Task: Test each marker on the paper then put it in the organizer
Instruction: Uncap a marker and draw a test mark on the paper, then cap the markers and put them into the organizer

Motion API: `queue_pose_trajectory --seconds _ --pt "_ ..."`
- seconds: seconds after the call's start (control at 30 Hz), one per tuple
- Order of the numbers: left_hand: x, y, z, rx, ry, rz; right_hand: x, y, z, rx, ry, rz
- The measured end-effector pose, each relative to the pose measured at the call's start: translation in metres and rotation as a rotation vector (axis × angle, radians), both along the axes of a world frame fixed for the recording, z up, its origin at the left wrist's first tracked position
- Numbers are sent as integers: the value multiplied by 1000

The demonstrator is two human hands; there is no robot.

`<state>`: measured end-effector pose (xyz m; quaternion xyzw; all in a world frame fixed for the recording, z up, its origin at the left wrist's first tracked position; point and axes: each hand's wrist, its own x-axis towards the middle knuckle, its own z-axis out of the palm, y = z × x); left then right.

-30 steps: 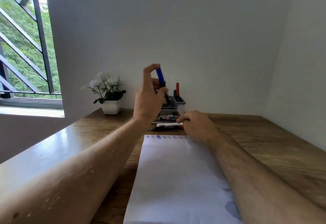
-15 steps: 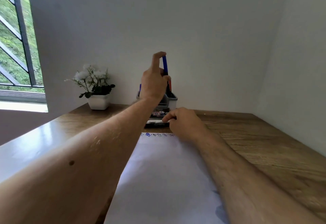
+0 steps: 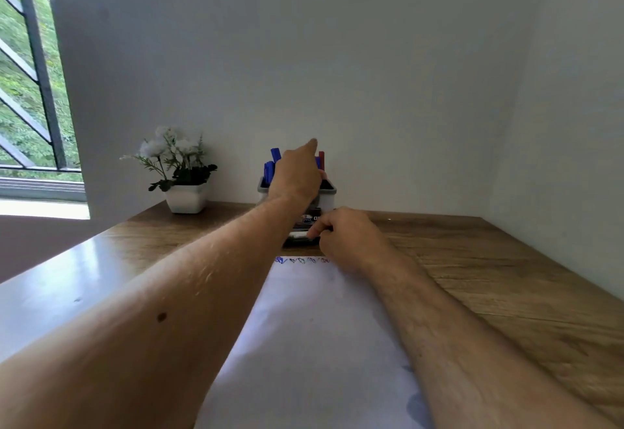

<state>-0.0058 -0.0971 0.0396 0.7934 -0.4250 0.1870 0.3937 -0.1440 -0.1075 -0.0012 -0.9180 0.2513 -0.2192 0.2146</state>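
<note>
Meanwhile, the left hand (image 3: 297, 175) is reaching over the organizer (image 3: 329, 192) at the table's far edge, grip hidden; the right hand (image 3: 347, 236) is pinching a white marker (image 3: 299, 235).

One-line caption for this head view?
Left hand reaches over the grey organizer while right hand pinches a white marker beyond the paper.

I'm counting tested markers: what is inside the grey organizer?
Blue markers and a red marker stand upright in the grey organizer. The left hand covers its middle, so any others and the full count stay hidden.
</note>
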Motion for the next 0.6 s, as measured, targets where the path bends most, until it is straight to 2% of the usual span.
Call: queue_pose_trajectory --seconds 0.1,0.2,0.43,0.6 --pt "-7 14 4 -42 -1 -25 -5 0 2 -29 -28 -31" --pt "-12 30 2 -1 -42 -45 -7 -5 2 -67 -71 -97" --pt "-15 68 -27 334 -247 -7 -15 -12 3 -96 -26 -162" --pt "-11 73 -44 481 -206 -56 -14 -11 1 -108 -15 -103"
